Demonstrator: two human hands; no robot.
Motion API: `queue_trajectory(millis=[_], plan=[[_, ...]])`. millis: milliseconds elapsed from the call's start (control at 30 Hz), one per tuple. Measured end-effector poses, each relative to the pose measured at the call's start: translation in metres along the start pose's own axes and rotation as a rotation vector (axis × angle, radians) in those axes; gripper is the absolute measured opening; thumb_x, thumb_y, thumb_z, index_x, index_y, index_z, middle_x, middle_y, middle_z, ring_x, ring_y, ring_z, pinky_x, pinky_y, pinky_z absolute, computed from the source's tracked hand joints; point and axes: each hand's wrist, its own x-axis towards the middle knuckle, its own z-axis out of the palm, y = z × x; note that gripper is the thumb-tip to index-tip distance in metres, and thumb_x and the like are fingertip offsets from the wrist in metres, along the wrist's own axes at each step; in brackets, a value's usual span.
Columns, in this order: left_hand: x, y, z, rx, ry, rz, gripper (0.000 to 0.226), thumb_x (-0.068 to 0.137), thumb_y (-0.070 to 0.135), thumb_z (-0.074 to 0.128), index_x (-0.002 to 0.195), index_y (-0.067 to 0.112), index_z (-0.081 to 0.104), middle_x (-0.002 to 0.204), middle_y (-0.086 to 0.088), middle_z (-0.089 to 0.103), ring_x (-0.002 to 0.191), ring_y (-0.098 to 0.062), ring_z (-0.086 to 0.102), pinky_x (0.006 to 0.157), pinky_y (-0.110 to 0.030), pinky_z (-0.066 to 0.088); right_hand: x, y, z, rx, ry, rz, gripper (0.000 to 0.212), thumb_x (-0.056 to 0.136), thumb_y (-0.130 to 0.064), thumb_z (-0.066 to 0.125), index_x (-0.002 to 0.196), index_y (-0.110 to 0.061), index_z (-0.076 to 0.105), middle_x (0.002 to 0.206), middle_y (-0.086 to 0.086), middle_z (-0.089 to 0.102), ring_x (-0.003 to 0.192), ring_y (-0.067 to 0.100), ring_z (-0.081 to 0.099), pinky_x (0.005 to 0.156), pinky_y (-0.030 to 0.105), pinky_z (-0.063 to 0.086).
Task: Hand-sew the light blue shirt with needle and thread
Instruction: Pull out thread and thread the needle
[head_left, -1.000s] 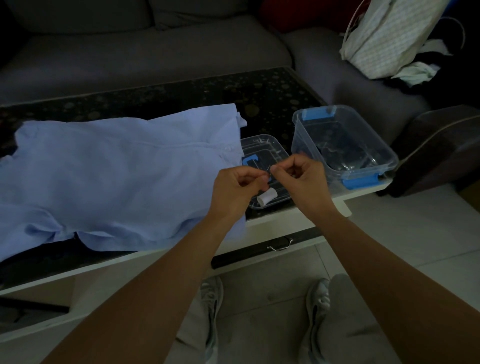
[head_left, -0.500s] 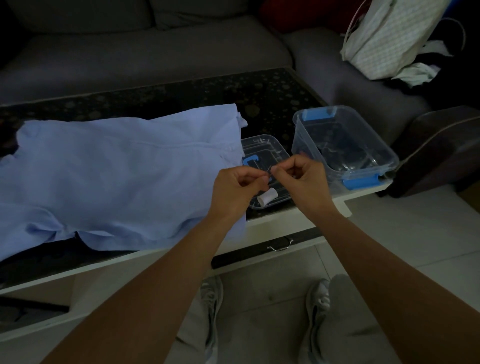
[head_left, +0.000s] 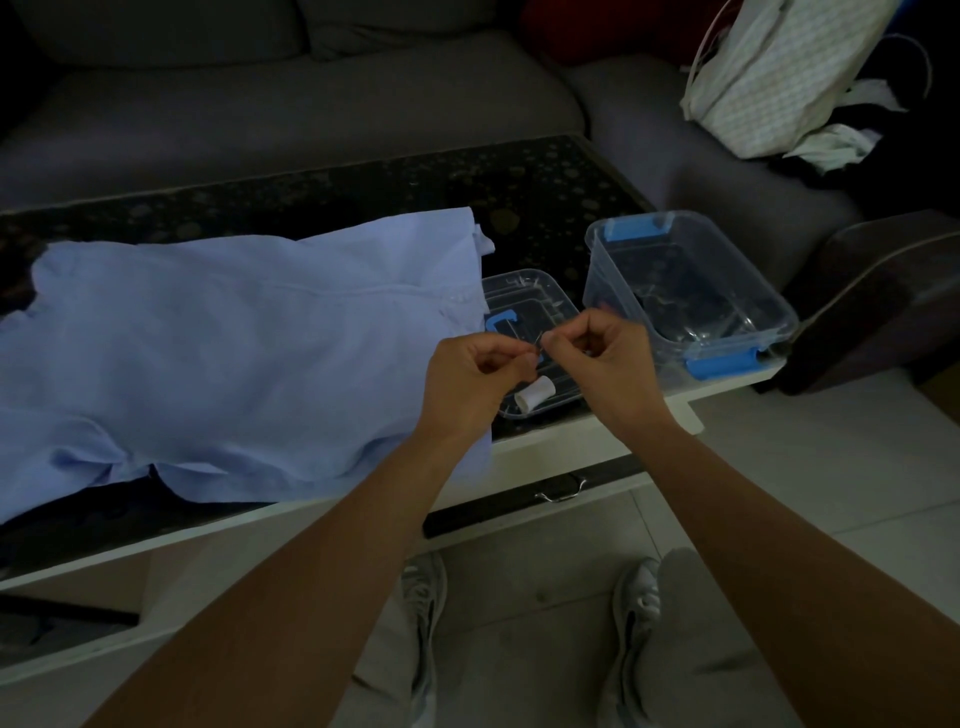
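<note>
The light blue shirt (head_left: 234, 364) lies spread flat on the dark table, its hem hanging over the front edge. My left hand (head_left: 475, 382) and my right hand (head_left: 602, 361) meet fingertip to fingertip just right of the shirt, above a clear lid (head_left: 530, 306). Both have curled fingers and pinch something very fine. A thin sliver that looks like the needle (head_left: 540, 339) sticks out from my right fingertips. My left fingertips seem to pinch the thread, which is too thin to make out. A white thread spool (head_left: 535, 394) lies on the lid below the hands.
A clear plastic box (head_left: 691, 291) with blue latches stands on the table's right corner. A grey sofa (head_left: 311, 104) runs behind the table, with a pale bag (head_left: 779, 73) on its right. My shoes (head_left: 423, 597) rest on the tiled floor below.
Both hands stay pinched together over the lid, having drifted very slightly up. The shirt, spool and box have not moved.
</note>
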Motion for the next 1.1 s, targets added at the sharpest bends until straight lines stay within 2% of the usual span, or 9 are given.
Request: queue_trajectory(millis=[133,333,567,767,933,1100], plan=[[0.0003,-0.0006,0.0001,-0.002,0.001,-0.006,0.010,0.082,0.008,0.071,0.091,0.009,0.073,0.075,0.001,0.072,0.070,-0.007,0.068,0.073,-0.022,0.053,0.0001,0.0014,-0.0003,-0.004,0.003,0.002,0.011,0.085,-0.008,0.068,0.075,-0.011,0.067,0.069,0.003,0.065,0.064,0.015,0.060,0.068,0.032,0.053],[0.0001,-0.0004,0.0002,-0.002,0.003,0.001,0.010,0.082,0.008,0.071,0.086,0.016,0.073,0.075,0.001,0.072,0.072,-0.011,0.070,0.080,-0.029,0.056,0.0010,0.0031,-0.0005,-0.002,0.012,0.010,0.009,0.085,-0.008,0.069,0.076,-0.009,0.067,0.070,0.003,0.065,0.066,0.016,0.060,0.068,0.029,0.054],[0.0011,-0.0018,-0.0001,-0.008,-0.004,0.006,0.011,0.082,0.009,0.071,0.084,0.020,0.072,0.073,0.004,0.071,0.069,-0.007,0.068,0.074,-0.026,0.054,0.0016,0.0045,-0.0004,-0.001,0.006,-0.001,0.008,0.085,-0.009,0.069,0.080,-0.004,0.068,0.072,0.008,0.067,0.068,0.020,0.063,0.071,0.033,0.055],[0.0014,-0.0029,0.0002,-0.008,-0.005,0.006,0.010,0.082,0.009,0.071,0.086,0.018,0.073,0.074,0.004,0.071,0.070,-0.007,0.068,0.074,-0.025,0.053,0.0018,0.0049,0.0006,0.002,0.009,-0.002,0.008,0.085,-0.008,0.069,0.077,-0.006,0.067,0.068,0.003,0.065,0.064,0.014,0.060,0.066,0.027,0.052],[0.0011,-0.0027,0.0004,-0.014,-0.004,0.007,0.010,0.082,0.008,0.071,0.086,0.017,0.073,0.074,0.002,0.072,0.070,-0.008,0.068,0.077,-0.029,0.055,0.0014,0.0049,-0.0001,0.001,0.005,-0.009,0.007,0.085,-0.008,0.069,0.078,-0.007,0.067,0.073,0.010,0.067,0.071,0.028,0.065,0.072,0.037,0.056],[0.0008,-0.0025,0.0004,-0.003,-0.003,0.010,0.009,0.082,0.009,0.071,0.090,0.011,0.074,0.076,0.000,0.072,0.070,-0.009,0.068,0.077,-0.027,0.055,0.0008,0.0056,-0.0005,0.002,-0.004,-0.011,0.008,0.085,-0.011,0.069,0.079,-0.006,0.068,0.075,0.011,0.068,0.074,0.032,0.065,0.075,0.045,0.057]])
